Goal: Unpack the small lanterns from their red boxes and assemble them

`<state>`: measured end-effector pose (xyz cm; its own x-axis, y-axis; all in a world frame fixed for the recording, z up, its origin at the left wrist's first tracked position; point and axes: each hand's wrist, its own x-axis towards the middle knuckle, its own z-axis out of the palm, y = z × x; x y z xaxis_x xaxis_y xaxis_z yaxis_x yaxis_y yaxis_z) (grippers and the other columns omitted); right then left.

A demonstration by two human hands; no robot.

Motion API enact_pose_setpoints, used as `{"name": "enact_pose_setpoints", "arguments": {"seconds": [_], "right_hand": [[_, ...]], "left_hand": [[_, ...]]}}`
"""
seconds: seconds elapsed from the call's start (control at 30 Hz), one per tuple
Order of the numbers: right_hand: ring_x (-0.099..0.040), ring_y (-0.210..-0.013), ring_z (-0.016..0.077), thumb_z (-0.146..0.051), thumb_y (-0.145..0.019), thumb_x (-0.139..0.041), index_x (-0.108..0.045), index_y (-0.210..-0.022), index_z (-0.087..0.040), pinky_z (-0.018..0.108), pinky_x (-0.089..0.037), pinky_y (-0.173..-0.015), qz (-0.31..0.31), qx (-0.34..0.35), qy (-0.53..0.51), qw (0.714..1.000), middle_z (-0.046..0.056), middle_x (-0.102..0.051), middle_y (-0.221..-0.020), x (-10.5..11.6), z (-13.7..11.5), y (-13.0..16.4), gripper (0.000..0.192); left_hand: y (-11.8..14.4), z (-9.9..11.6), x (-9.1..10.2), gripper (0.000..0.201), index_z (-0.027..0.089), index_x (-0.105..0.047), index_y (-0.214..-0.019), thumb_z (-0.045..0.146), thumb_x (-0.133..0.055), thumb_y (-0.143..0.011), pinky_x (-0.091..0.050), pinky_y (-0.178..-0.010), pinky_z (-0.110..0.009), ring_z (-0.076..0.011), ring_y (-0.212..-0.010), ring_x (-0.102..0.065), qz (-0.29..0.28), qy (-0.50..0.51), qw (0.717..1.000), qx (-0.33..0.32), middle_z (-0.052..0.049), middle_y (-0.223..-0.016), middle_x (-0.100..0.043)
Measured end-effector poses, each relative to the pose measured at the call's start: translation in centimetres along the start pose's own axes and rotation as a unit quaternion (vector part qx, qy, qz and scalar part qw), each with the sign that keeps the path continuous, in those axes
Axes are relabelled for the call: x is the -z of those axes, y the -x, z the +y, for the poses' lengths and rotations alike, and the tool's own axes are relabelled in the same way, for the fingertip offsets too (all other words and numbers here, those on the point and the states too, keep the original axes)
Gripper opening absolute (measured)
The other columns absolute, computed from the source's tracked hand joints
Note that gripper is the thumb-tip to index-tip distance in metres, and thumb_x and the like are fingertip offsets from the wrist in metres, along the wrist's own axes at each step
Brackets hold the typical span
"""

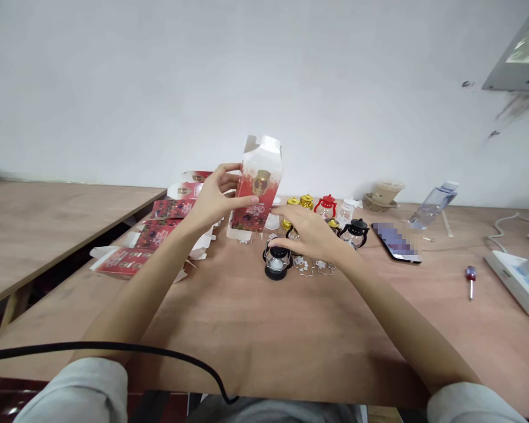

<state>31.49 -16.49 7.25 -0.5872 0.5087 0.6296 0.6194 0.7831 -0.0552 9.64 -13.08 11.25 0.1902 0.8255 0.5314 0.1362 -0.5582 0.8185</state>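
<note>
The person's left hand (214, 197) holds a red and white box (258, 188) up above the table (247, 329). The box stands upright, and its top flaps are open. The fingers (229, 170) wrap around the left side of the box, and the thumb presses on the front near the bottom. So the left fingers are clamped on the box.

The right hand (311, 232) is low, just to the right of the box and a bit under it. Its fingers (286, 211) are stretched out flat and a little apart. The fingertips point toward the bottom of the box. I cannot tell if they touch it. The hand is not clamped on anything.

Right under the right hand sits a small black lantern (277, 261) with a clear middle. It stands on the table, just beside the thumb. Some little clear and wire bits (311, 265) lie next to it.

Behind the right hand there are more small lanterns. One is gold (306, 201), one is red (325, 205), and one is black (356, 231).

To the left, flat red boxes (158, 226) lie in a row on the table, not folded up.

Far to the right lie a phone (395, 242), a clear water bottle (432, 205) on its side, a small screwdriver (470, 279) with a red handle, and a white box (518, 282) at the edge. A black cable (114, 348) runs across the near side of the table.
</note>
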Motion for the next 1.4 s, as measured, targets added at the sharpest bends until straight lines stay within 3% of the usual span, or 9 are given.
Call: {"name": "enact_pose_setpoints", "arguments": {"seconds": [0.2, 0.4, 0.57, 0.67, 0.87, 1.03, 1.13, 1.27, 1.4], "right_hand": [[-0.06, -0.107, 0.0219, -0.042, -0.084, -0.059, -0.033, -0.135, -0.027, 0.04, -0.054, -0.087, 0.173, -0.051, -0.105, 0.978, 0.011, -0.049, -0.133, 1.7, -0.3, -0.1, 0.059], [-0.052, -0.119, 0.0222, -0.029, -0.085, -0.057, -0.049, -0.12, -0.025, 0.04, -0.053, -0.088, 0.16, 0.015, -0.075, 0.984, 0.009, -0.055, -0.123, 2.4, -0.1, -0.3, 0.035], [-0.061, -0.099, 0.0176, -0.021, -0.086, -0.056, -0.055, -0.087, -0.022, 0.036, -0.053, -0.081, 0.197, 0.04, -0.031, 0.979, 0.005, -0.064, -0.102, 2.1, 0.0, -0.2, 0.001], [-0.061, -0.09, 0.0157, -0.016, -0.086, -0.054, -0.053, -0.082, -0.022, 0.032, -0.052, -0.074, 0.182, 0.064, 0.005, 0.981, 0.003, -0.067, -0.097, 1.8, 0.0, -0.1, 0.008], [-0.061, -0.084, 0.0139, -0.006, -0.085, -0.049, -0.049, -0.09, -0.022, 0.028, -0.052, -0.074, 0.199, 0.155, 0.171, 0.953, 0.003, -0.069, -0.095, 1.3, 0.5, -0.2, 0.018], [-0.061, -0.077, 0.0125, -0.007, -0.084, -0.053, -0.048, -0.093, -0.023, 0.025, -0.051, -0.069, 0.255, 0.172, 0.23, 0.923, 0.001, -0.067, -0.083, 1.3, 0.8, -0.1, 0.019], [-0.062, -0.076, 0.0126, -0.008, -0.082, -0.058, -0.05, -0.092, -0.023, 0.024, -0.051, -0.064, 0.275, 0.169, 0.235, 0.917, 0.0, -0.067, -0.079, 1.4, 0.7, 0.0, 0.02], [-0.061, -0.102, 0.0178, -0.012, -0.083, -0.058, -0.053, -0.088, -0.027, 0.033, -0.054, -0.078, 0.289, 0.15, 0.182, 0.928, -0.001, -0.068, -0.09, 1.4, 0.6, 0.1, 0.017], [-0.059, -0.111, 0.0217, -0.024, -0.087, -0.054, -0.055, -0.083, -0.029, 0.043, -0.054, -0.084, 0.245, 0.134, 0.11, 0.954, -0.001, -0.066, -0.113, 1.4, 0.9, 0.3, 0.007]], "left_hand": [[0.1, -0.9, -0.9, 0.062, 0.022, -0.043, -0.105, 0.027, -0.082, -0.056, -0.05, -0.094, -0.042, -0.0243, -0.108, -0.06, -0.033, -0.082, 0.989, -0.116, -0.008, -0.112, -0.061], [-0.2, -2.7, -0.7, 0.063, 0.023, -0.037, -0.111, 0.027, -0.078, -0.064, -0.05, -0.092, -0.043, -0.0247, -0.107, -0.059, -0.058, -0.184, 0.959, -0.21, -0.009, -0.112, -0.057], [-0.6, -3.8, -0.9, 0.069, 0.024, -0.024, -0.123, 0.018, -0.071, -0.072, -0.051, -0.087, -0.042, -0.0237, -0.11, -0.054, -0.065, -0.241, 0.906, -0.342, -0.014, -0.124, -0.044], [-0.7, -3.8, -1.2, 0.069, 0.026, -0.022, -0.124, 0.009, -0.065, -0.074, -0.052, -0.084, -0.041, -0.0234, -0.113, -0.049, -0.085, -0.268, 0.867, -0.412, -0.013, -0.124, -0.042], [-0.5, -2.9, -1.2, 0.059, 0.031, -0.037, -0.123, 0.006, -0.06, -0.075, -0.053, -0.081, -0.039, -0.0231, -0.114, -0.048, -0.062, -0.326, 0.845, -0.42, -0.008, -0.124, -0.042], [-0.5, -3.0, -1.0, 0.057, 0.03, -0.032, -0.124, 0.009, -0.059, -0.079, -0.051, -0.091, -0.045, -0.0251, -0.124, -0.045, -0.049, -0.324, 0.841, -0.43, -0.008, -0.125, -0.044], [-0.7, -3.3, -1.1, 0.06, 0.033, -0.028, -0.126, 0.014, -0.062, -0.081, -0.051, -0.093, -0.046, -0.0245, -0.127, -0.044, -0.034, -0.316, 0.831, -0.457, -0.008, -0.131, -0.042], [-0.7, -3.2, -1.0, 0.059, 0.037, -0.027, -0.125, 0.019, -0.063, -0.081, -0.046, -0.1, -0.052, -0.0256, -0.131, -0.04, 0.013, -0.32, 0.801, -0.506, -0.005, -0.136, -0.039], [-0.3, -2.6, -0.5, 0.047, 0.035, -0.037, -0.117, 0.026, -0.065, -0.08, -0.04, -0.103, -0.059, -0.0296, -0.132, -0.04, 0.018, -0.364, 0.804, -0.47, -0.003, -0.126, -0.051]]}}
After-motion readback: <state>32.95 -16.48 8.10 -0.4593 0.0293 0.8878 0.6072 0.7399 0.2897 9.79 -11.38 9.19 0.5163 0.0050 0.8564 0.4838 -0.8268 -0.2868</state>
